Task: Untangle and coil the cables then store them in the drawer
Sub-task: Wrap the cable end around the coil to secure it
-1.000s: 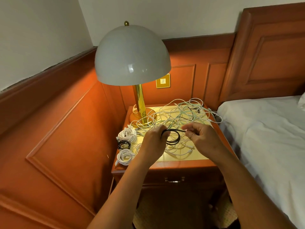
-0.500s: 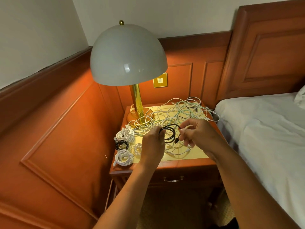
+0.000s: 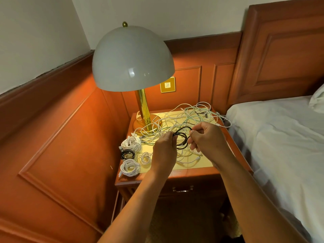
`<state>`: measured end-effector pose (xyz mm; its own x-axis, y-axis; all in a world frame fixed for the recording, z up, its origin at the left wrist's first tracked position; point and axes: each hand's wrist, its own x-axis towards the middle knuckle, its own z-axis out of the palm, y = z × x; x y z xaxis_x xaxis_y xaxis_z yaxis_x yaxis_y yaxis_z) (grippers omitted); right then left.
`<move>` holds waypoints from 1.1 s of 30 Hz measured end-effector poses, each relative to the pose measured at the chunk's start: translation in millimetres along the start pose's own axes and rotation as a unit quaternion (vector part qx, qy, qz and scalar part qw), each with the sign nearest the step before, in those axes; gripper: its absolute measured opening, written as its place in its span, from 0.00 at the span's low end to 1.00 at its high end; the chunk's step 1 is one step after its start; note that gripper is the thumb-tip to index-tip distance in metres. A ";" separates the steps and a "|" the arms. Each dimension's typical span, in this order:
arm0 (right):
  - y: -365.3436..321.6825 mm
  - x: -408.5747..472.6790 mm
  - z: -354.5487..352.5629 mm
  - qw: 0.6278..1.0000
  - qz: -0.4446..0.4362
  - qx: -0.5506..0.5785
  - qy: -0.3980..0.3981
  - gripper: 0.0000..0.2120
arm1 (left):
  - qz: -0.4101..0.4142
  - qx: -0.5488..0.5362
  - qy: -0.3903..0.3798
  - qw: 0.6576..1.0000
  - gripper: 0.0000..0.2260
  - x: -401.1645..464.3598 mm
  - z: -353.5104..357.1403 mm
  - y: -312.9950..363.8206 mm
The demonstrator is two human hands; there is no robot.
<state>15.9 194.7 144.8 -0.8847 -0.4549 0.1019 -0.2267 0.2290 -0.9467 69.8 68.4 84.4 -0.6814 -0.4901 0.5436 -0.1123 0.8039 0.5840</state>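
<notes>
Black cable (image 3: 182,139), looped in a small coil, hangs above the tabletop (image 3: 194,168) between two hands; the left hand (image 3: 164,149) has its grip pinched on the coil's left side, the right hand (image 3: 206,137) has its grip curled round the right side; behind and beneath them a white tangle (image 3: 185,118) sprawls across the tabletop to the lamp (image 3: 133,58) base; four finished coils (image 3: 130,142) lie at the left edge, three white and one black; the drawer (image 3: 182,189) below is closed; a bed (image 3: 280,137) stands just beside on the right.
</notes>
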 end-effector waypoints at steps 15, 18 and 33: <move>29.3 -3.4 23.5 0.974 0.012 0.224 -0.018 0.04 | -0.149 -0.272 -0.065 0.949 0.10 0.5 -14.3 11.0; 30.8 -3.3 22.9 0.978 0.009 0.206 -0.032 0.02 | -0.160 -0.267 -0.066 0.948 0.09 2.8 -16.9 9.7; 37.8 -3.1 -34.9 0.973 -0.034 -0.131 -0.189 0.12 | -0.163 -0.192 -0.129 0.959 0.07 8.3 -25.0 -7.7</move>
<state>-4.1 234.8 119.4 -0.6624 -0.7491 -0.0051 -0.4189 0.3760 -0.8265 83.0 49.8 99.5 -0.8172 -0.5549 0.1559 -0.1095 0.4149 0.9032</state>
